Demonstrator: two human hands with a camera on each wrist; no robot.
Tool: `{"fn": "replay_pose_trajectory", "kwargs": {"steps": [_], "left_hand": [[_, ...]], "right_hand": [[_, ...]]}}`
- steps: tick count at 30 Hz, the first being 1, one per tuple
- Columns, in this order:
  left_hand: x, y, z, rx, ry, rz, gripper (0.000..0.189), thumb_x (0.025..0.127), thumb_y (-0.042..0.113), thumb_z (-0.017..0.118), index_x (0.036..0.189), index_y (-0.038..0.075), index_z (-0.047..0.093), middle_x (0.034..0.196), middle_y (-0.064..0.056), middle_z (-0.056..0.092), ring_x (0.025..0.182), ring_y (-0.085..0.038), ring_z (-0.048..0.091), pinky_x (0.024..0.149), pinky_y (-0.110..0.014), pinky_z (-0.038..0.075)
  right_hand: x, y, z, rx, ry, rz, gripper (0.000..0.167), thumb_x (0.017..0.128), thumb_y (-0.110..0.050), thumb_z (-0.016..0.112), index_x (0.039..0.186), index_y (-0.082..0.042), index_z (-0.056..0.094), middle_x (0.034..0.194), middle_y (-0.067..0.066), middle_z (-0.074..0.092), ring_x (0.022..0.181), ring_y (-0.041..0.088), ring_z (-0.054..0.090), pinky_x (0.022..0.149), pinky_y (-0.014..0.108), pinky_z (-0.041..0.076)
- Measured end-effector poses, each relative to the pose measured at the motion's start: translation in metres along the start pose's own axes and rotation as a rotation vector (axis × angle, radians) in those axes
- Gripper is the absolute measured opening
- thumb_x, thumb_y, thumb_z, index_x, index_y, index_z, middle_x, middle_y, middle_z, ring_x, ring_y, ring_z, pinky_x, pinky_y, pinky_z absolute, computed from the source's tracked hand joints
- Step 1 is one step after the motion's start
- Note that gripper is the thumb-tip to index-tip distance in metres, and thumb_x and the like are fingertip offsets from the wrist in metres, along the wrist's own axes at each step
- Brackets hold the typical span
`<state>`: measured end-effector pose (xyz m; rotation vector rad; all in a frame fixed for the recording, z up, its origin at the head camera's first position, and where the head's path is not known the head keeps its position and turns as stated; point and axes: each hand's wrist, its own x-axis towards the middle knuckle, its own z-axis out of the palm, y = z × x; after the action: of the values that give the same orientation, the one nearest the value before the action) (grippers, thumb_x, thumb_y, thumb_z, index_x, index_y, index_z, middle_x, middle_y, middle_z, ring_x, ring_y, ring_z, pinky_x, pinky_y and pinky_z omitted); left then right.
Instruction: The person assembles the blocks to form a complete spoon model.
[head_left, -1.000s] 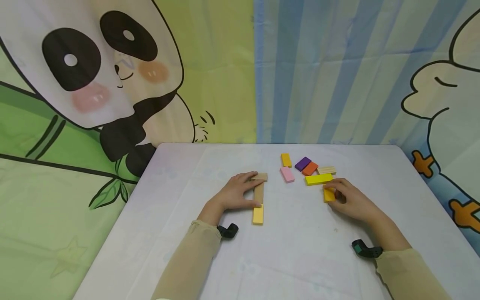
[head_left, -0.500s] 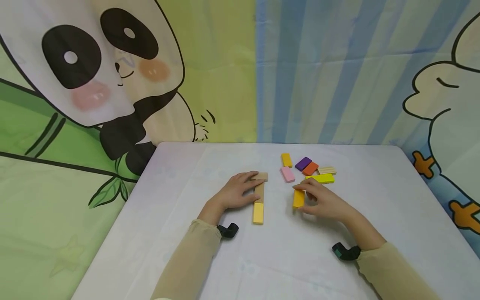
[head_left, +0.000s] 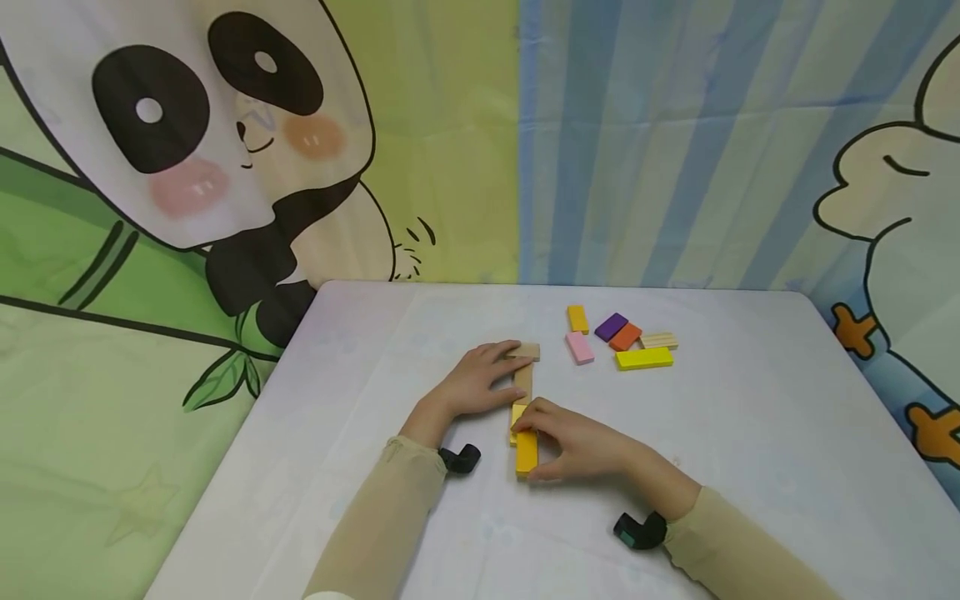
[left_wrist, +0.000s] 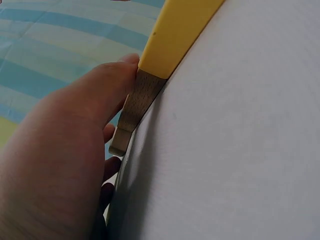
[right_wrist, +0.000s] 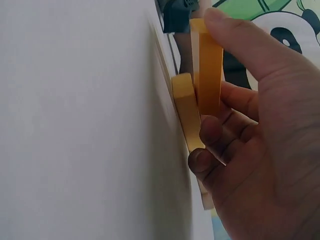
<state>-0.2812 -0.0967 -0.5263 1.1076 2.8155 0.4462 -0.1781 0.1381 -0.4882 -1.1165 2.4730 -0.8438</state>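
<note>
In the head view my right hand (head_left: 588,437) pinches an orange-yellow block (head_left: 527,456) lengthwise between thumb and fingers. The block overlaps the near part of a light yellow block (head_left: 518,412); the right wrist view shows it just above that light yellow block (right_wrist: 186,105). Light yellow, a brown wooden block (head_left: 523,382) and a pale wooden block (head_left: 529,351) form a row running away from me. My left hand (head_left: 467,383) rests against this row from the left, fingers spread, thumb at the brown block (left_wrist: 142,100) and fingers near the pale one.
To the right at the back of the white table (head_left: 750,400) lie loose blocks: yellow (head_left: 577,319), pink (head_left: 579,347), purple (head_left: 611,327), orange-red (head_left: 626,337), striped wood (head_left: 659,340) and bright yellow (head_left: 643,358). A printed cloth (head_left: 442,167) hangs behind the table.
My right hand has carried the orange-yellow block leftward and nearer to me, from beside the bright yellow block to the near end of the row. The left hand has stayed at the row.
</note>
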Motion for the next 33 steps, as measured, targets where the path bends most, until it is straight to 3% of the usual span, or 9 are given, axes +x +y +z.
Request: {"fn": "replay_pose_trajectory", "kwargs": {"steps": [10,23,29,33], "left_hand": [[0.001,0.000,0.001,0.008,0.004,-0.015,0.064,0.094,0.070,0.040,0.153,0.048,0.027,0.165,0.008,0.020,0.150,-0.026,0.025,0.121,-0.051,0.023],[0.000,0.004,-0.004,-0.009,0.000,-0.014,0.063,0.095,0.067,0.045,0.152,0.046,0.031,0.164,0.005,0.023,0.149,-0.027,0.026,0.120,-0.051,0.023],[0.000,0.005,-0.004,-0.010,0.007,-0.009,0.063,0.095,0.065,0.047,0.153,0.043,0.032,0.164,0.005,0.024,0.149,-0.028,0.026,0.120,-0.052,0.024],[0.000,0.004,-0.003,-0.012,0.014,-0.011,0.063,0.095,0.064,0.047,0.153,0.043,0.033,0.164,0.005,0.024,0.149,-0.028,0.027,0.119,-0.053,0.024]], "right_hand": [[0.002,0.000,0.012,-0.025,0.012,-0.085,0.063,0.082,-0.059,0.072,0.133,-0.024,0.057,0.126,-0.017,0.046,0.112,0.000,0.049,0.103,0.027,0.046],[0.003,-0.003,0.021,-0.246,0.030,-0.115,0.063,0.079,-0.065,0.072,0.127,-0.026,0.060,0.119,-0.013,0.046,0.098,0.002,0.052,0.090,0.023,0.050],[0.002,-0.002,0.016,-0.191,0.004,-0.093,0.068,0.076,-0.067,0.072,0.130,-0.028,0.059,0.124,-0.013,0.044,0.104,0.004,0.052,0.094,0.026,0.050],[-0.002,0.010,-0.005,-0.096,0.052,-0.016,0.061,0.084,-0.059,0.069,0.135,-0.027,0.059,0.133,-0.013,0.045,0.105,0.007,0.053,0.093,0.028,0.050]]}}
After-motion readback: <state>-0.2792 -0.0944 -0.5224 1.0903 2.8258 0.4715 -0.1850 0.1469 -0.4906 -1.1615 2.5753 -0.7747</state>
